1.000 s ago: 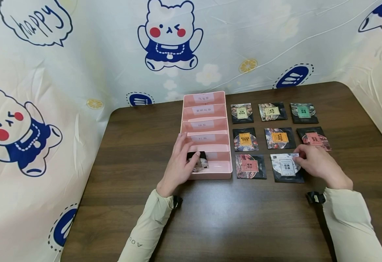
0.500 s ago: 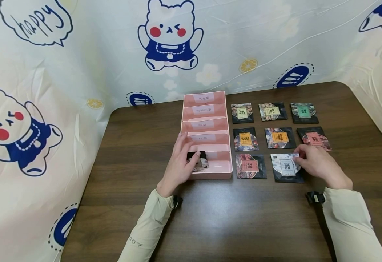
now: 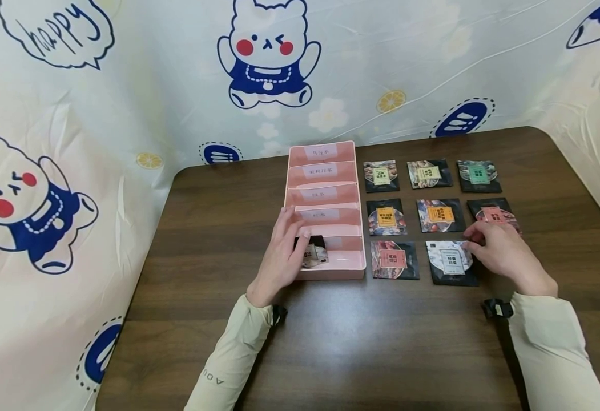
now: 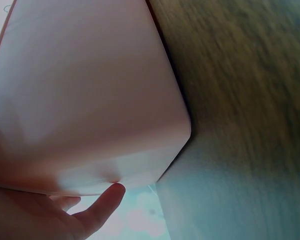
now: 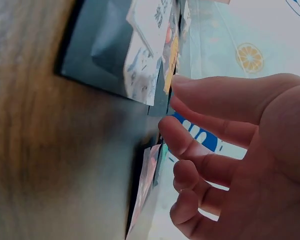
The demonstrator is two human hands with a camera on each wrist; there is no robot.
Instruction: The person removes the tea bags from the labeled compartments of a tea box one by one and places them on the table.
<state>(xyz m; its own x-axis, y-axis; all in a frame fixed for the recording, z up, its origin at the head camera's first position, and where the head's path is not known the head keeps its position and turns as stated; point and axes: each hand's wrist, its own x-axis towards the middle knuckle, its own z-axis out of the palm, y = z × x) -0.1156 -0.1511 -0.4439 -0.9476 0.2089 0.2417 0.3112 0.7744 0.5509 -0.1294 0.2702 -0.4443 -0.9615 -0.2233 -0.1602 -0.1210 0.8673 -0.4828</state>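
A pink divided box stands mid-table, its compartments bearing paper labels. My left hand holds the box's left wall, thumb over the inside and fingers along the outside. In the left wrist view, a fingertip of the left hand touches the outer wall of the pink box. A black tea sachet lies in the nearest compartment, partly hidden by that hand. My right hand hovers at the upper right corner of a white-and-black tea sachet. Its fingers are loosely bent; the right wrist view shows nothing between them.
Right of the box, several more tea sachets lie in rows: green-labelled ones at the back, orange-labelled ones in the middle, red-labelled ones like the front-left sachet. A patterned cloth hangs behind the brown table.
My left thumb has lifted slightly, uncovering more of the sachet in the box. The right hand has shifted a little to the right, off the white-and-black sachet's corner. The sachets lie unmoved.
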